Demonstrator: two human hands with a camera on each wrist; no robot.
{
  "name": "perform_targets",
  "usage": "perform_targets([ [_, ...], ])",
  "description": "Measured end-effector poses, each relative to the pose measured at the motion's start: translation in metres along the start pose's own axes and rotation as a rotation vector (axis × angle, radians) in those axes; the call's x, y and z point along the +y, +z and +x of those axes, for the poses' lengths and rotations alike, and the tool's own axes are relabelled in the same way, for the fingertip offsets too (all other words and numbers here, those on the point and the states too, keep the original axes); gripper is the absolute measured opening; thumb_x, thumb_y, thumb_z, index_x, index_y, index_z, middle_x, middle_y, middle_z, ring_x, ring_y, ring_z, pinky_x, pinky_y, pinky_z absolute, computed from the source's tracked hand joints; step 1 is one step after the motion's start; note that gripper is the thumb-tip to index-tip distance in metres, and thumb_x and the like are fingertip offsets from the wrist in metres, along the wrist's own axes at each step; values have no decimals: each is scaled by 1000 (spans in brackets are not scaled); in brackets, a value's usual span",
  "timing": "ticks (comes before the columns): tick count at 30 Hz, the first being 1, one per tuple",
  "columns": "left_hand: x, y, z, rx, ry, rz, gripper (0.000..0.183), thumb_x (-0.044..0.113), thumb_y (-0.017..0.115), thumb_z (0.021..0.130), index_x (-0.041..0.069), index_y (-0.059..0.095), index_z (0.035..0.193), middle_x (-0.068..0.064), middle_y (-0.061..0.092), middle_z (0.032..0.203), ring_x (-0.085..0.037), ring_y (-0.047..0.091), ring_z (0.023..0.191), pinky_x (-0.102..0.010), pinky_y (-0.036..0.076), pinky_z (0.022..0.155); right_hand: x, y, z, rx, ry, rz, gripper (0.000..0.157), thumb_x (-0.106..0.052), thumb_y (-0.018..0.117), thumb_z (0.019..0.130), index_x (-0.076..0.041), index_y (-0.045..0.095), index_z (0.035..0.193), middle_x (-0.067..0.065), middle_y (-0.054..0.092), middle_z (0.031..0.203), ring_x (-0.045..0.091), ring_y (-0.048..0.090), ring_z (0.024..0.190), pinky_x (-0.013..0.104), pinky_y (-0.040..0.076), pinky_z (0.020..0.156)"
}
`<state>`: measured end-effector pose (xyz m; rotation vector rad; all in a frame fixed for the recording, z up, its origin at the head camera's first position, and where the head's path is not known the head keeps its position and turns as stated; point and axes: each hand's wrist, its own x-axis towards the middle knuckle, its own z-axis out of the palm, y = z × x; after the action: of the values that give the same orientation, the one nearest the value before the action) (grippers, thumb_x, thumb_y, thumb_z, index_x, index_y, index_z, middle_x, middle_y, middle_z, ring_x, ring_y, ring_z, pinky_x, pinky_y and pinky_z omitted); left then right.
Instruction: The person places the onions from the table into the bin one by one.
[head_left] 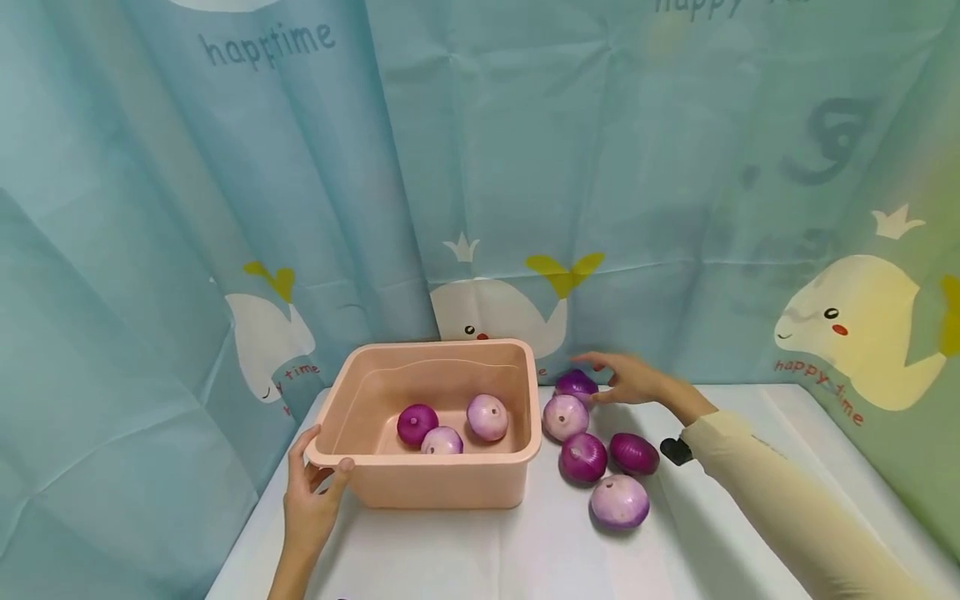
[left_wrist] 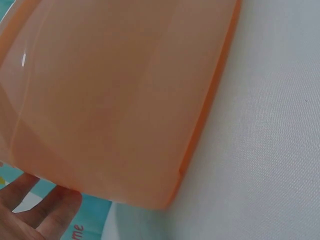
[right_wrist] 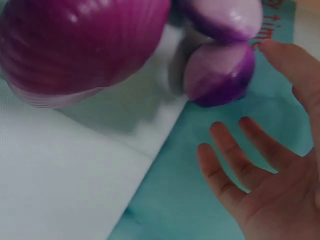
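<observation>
A pink plastic basin holds a dark purple onion and two paler ones. My left hand grips its near left corner, with thumb and fingers about the rim; in the left wrist view some fingers lie against the basin's edge. At the back of the table, my right hand reaches over the rearmost purple onion, fingers spread. The right wrist view shows that onion between thumb and fingers, not gripped. A pale onion touches it in front.
Nearer on the white table lie a round purple onion, another purple onion and a pale one. A blue curtain with whale prints hangs right behind the table and along both sides.
</observation>
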<state>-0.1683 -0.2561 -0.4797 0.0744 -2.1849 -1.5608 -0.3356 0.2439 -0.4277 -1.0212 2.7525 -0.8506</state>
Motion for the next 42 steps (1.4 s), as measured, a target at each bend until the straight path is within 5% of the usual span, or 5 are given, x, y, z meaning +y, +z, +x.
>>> perform_targets([
  [5,1,1,1,-3,-4,14,68,10,68,99,19,34,157,-17,45,153,5,57,103,-11,50,78,10,6,1,-43,32,-36,66,-10,81,87,-2,50,146,31,53,140,50,58,116,52,57,85],
  [16,0,1,1,5,-3,31,68,10,69,99,18,34,157,-19,46,152,6,57,102,-10,50,77,16,19,16,-79,-60,-158,61,-8,82,82,-6,58,138,21,63,130,40,62,111,56,52,94],
  [31,-2,-1,-2,18,-17,55,67,13,69,99,19,35,157,-19,47,152,7,56,101,-12,50,78,21,30,23,7,-53,-196,54,-3,81,83,-5,58,132,18,66,121,33,62,98,49,54,88],
  [42,-2,0,-1,22,2,60,68,13,70,99,18,35,156,-18,45,154,8,56,102,-11,50,78,20,31,22,22,-23,-213,55,-5,81,83,-3,60,134,20,66,124,39,63,111,58,50,98],
])
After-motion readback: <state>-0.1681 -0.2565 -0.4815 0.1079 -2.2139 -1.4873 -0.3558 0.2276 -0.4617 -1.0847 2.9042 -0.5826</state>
